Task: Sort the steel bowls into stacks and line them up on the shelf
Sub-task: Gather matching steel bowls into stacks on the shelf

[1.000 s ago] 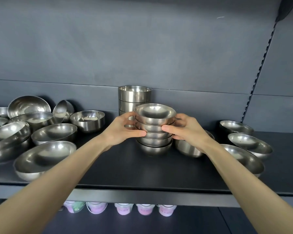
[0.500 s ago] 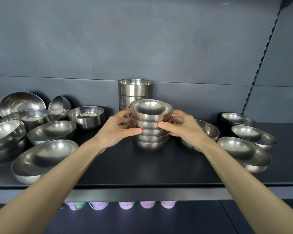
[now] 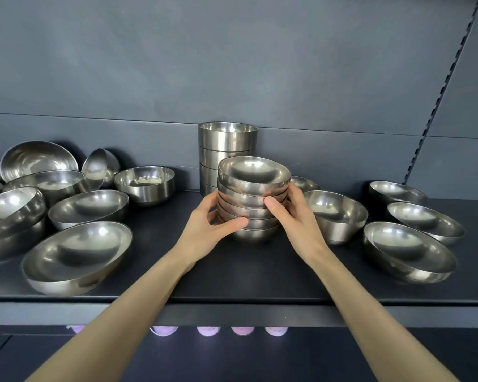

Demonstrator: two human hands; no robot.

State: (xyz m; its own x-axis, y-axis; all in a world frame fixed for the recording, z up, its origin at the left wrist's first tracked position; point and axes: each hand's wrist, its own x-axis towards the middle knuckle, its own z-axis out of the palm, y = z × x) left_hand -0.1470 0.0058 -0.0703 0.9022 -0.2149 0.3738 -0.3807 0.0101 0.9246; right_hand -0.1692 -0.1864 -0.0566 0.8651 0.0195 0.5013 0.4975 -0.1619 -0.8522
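I am holding the stack of small bowls (image 3: 253,199) between both hands on the shelf (image 3: 260,274), and I am weighing up how this could go wrong. The stack is several bowls high and the nested rims are not sitting quite level, so I am judging that a sideways shove could make the upper bowls slide or tip off. Steel on steel is slick, and squeezing only the lower bowls could let the top one ride free. The tall stack of straight-sided bowls (image 3: 227,150) is standing just behind, and a loose bowl (image 3: 335,215) is lying tilted just beside my right hand (image 3: 297,219); a push backward or rightward could knock either one. Loose bowls are also crowding the left of the shelf, including a large tilted bowl (image 3: 76,256) near the front edge, so a clumsy sweep there could send something off.

As for the fingers, my left hand (image 3: 207,232) is wrapping the stack from its left, thumb pressing low on the front and fingers curling behind it. My right hand is clamping the opposite side, thumb on the front around mid-height, fingers hidden behind the bowls. Both hands are closing on the stack, which appears to be resting on the shelf, roughly in the middle.
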